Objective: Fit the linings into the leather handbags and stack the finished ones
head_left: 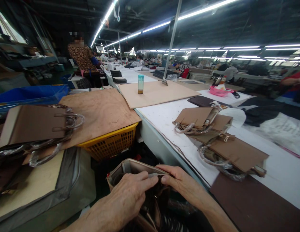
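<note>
An open taupe handbag [139, 165] is held low in front of me, beside the edge of the white table. My right hand [172, 177] pinches the bag's upper rim at its right end, thumb on the near side and fingers behind. My left hand [130, 193] lies over the near side of the opening, its fingers pointing right and pressed together at the rim. Whether those fingers grip a layer of the bag is partly hidden. Below my hands, the dark lower part of the bag is hard to make out.
Taupe bags with plastic-wrapped handles lie on the white table [161, 119] at right and on the left stack. A yellow basket [111, 141] under a brown board [101, 108] stands ahead. Farther back are a bottle [140, 84], a pink basket [219, 91] and a standing person.
</note>
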### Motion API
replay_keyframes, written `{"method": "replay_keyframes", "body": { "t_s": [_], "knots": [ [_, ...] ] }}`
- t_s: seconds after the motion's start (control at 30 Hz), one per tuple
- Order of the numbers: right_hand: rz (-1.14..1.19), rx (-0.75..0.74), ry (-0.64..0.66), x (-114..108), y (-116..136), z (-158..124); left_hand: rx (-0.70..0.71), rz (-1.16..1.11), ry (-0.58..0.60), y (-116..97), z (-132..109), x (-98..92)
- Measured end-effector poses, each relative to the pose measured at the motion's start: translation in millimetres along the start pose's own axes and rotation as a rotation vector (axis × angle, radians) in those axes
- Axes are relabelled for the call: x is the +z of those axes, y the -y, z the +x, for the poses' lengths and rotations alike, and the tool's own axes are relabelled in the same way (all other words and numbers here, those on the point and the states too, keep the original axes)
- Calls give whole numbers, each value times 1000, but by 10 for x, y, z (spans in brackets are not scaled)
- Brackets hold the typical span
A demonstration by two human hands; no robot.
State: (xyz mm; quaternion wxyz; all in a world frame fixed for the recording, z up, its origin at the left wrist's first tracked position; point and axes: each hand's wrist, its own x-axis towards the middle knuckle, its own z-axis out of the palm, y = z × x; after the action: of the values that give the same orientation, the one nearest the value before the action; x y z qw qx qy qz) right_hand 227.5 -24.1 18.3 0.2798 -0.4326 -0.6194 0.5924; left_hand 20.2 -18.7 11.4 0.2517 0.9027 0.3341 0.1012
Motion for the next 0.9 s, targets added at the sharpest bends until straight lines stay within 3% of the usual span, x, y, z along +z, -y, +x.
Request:
{"method": "replay_keyframes", "body": {
  "t_s": [0.33,0.6,0.9],
  "knots": [
    [-111,-14,-67,16,-75,43,-25,-26,-54,79,-49,153],
    [-61,9,-91,29,-67,18,-86,42,-114,-19,70,77],
    [-54,-6,-77,23,-47,24,-13,127,-103,-107,29,31]
  ]
}}
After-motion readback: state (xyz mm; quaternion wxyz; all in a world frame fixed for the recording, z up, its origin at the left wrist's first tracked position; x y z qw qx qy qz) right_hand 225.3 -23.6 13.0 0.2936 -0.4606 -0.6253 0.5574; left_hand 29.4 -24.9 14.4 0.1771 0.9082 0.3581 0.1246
